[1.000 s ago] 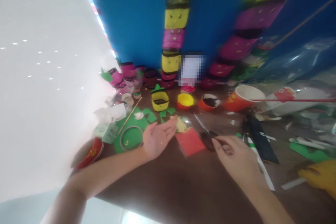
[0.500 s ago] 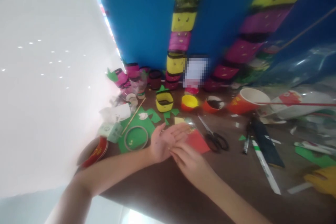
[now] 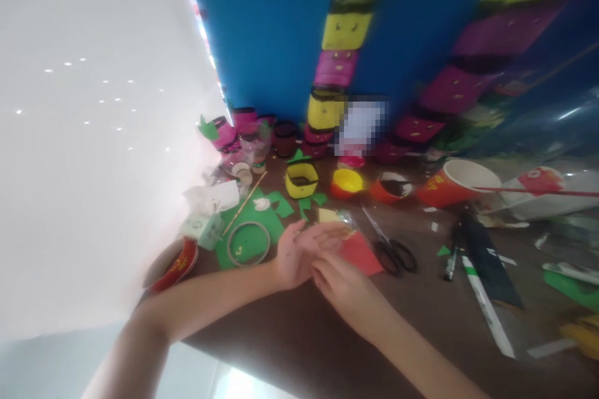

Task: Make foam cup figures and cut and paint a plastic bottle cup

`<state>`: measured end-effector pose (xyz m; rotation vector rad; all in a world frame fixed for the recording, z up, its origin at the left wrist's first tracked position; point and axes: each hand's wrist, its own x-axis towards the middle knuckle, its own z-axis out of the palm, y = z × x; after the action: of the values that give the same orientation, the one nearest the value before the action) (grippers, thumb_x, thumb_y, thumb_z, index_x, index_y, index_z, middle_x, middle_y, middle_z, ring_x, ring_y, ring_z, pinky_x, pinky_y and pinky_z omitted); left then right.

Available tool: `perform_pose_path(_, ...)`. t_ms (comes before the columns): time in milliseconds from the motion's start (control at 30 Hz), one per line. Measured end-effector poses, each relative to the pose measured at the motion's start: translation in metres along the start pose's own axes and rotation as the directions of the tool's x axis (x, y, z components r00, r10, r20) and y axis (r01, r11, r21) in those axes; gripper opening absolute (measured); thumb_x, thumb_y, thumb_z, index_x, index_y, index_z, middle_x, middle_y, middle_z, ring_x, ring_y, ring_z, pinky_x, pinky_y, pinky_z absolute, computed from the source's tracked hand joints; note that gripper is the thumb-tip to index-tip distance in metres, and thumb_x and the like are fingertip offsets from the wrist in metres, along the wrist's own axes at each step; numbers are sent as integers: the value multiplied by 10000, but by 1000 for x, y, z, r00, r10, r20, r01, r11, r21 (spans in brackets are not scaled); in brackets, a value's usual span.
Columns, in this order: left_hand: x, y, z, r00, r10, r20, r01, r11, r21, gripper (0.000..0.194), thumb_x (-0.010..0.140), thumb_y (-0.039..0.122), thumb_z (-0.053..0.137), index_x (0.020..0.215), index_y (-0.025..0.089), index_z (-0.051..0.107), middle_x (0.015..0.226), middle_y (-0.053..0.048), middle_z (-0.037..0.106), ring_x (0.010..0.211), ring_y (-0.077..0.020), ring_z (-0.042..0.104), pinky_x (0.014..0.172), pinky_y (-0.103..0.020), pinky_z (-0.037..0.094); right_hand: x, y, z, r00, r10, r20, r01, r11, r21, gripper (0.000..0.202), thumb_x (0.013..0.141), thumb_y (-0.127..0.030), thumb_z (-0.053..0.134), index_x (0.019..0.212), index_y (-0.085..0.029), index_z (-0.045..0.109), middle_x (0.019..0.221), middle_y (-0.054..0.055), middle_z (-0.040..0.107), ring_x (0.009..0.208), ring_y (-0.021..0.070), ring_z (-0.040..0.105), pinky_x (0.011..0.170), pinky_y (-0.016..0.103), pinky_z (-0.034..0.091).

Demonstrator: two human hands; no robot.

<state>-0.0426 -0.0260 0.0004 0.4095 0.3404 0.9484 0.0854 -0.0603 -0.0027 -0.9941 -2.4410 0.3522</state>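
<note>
Palm up, my left hand (image 3: 299, 255) is open over the brown table, its fingers stretched out to the right. My right hand (image 3: 344, 283) is closed in a pinch, with its fingertips against the left palm; whatever they may hold is hidden. Small dark specks show on the left palm. Just behind my hands lies a red paper sheet (image 3: 362, 255), with black-handled scissors (image 3: 390, 249) beside it on the right. A ring-shaped roll (image 3: 249, 244) rests on green paper (image 3: 262, 215) to the left of my left hand.
A yellow box-like cup (image 3: 302, 181), an orange-red cup with a yellow inside (image 3: 347, 182) and a large paper cup (image 3: 461, 181) stand along the back. A white marker (image 3: 489, 308) lies right. A red bowl (image 3: 180, 265) sits at the left edge. Behind rises a blue wall (image 3: 271, 25).
The view has shifted slightly, so the table things appear a little farther right. My hands keep nearly the same pose, the right fingertips still at the left palm.
</note>
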Motion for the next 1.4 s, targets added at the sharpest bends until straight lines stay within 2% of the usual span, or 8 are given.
perform_pose_path(467, 0, 0, 1, 1000, 27, 3, -27, 999, 23, 537, 810, 478, 343, 1037, 74, 614, 1141, -157, 615, 1228, -294, 437, 1095, -394, 189, 5, -4, -6, 997, 59, -44, -54, 994, 98, 191, 847, -103, 424, 790, -189, 585, 753, 46, 597, 704, 163, 586, 671, 287, 503)
perform_pose_path(700, 1, 0, -3, 1000, 11, 2, -11, 1000, 24, 535, 797, 487, 355, 1027, 83, 620, 1143, -157, 608, 1232, -299, 426, 1081, -400, 208, 7, -1, -8, 974, 222, -52, -201, 943, 263, 125, 801, -133, 484, 733, -190, 572, 725, 33, 606, 646, 143, 574, 593, 254, 489)
perform_pose_path(867, -1, 3, -1, 1000, -4, -2, 4, 999, 32, 527, 794, 499, 367, 1021, 98, 623, 1139, -160, 609, 1222, -319, 427, 1046, -434, 251, 13, 2, -16, 923, 381, -49, -307, 809, 501, 109, 780, -216, 541, 683, -185, 583, 754, 55, 653, 712, 171, 615, 634, 273, 512)
perform_pose_path(967, 0, 2, 1, 1000, 6, -23, -5, 999, 54, 508, 786, 502, 392, 994, 105, 633, 1100, -156, 616, 1167, -306, 467, 1018, -421, 287, 13, 4, -22, 869, 493, 46, -400, 646, 650, 132, 763, -282, 582, 690, -173, 600, 752, 58, 663, 721, 171, 625, 658, 270, 520)
perform_pose_path(1067, 1, -2, 0, 995, 54, -80, -40, 985, 166, 352, 750, 409, 522, 932, 133, 641, 1011, -113, 620, 1029, -249, 532, 952, -376, 353, 11, 5, -29, 793, 592, 143, -490, 479, 728, 180, 740, -334, 616, 690, -161, 617, 712, 49, 659, 672, 162, 622, 616, 256, 521)
perform_pose_path(1167, -2, -6, 0, 979, 153, -132, -90, 914, 395, 208, 709, 294, 629, 875, 167, 629, 894, -55, 599, 897, -189, 543, 865, -329, 396, 10, 6, -36, 719, 681, 140, -524, 398, 753, 218, 705, -374, 655, 690, -157, 634, 645, 34, 644, 578, 147, 595, 525, 243, 502)
perform_pose_path(1233, -5, -6, 0, 967, 229, -114, -125, 811, 571, 174, 713, 292, 650, 832, 169, 616, 842, -38, 571, 841, -166, 531, 817, -303, 407, 9, 8, -39, 688, 717, 110, -514, 374, 772, 230, 679, -382, 681, 702, -156, 646, 651, 38, 653, 572, 147, 595, 514, 241, 501)
perform_pose_path(1400, -11, -2, 5, 959, 284, -19, -153, 571, 806, 197, 767, 354, 603, 738, 160, 586, 774, -28, 526, 722, -129, 500, 699, -265, 408, 6, 11, -42, 668, 736, 106, -527, 368, 766, 242, 691, -388, 669, 721, -149, 646, 670, 50, 664, 589, 156, 608, 516, 245, 506)
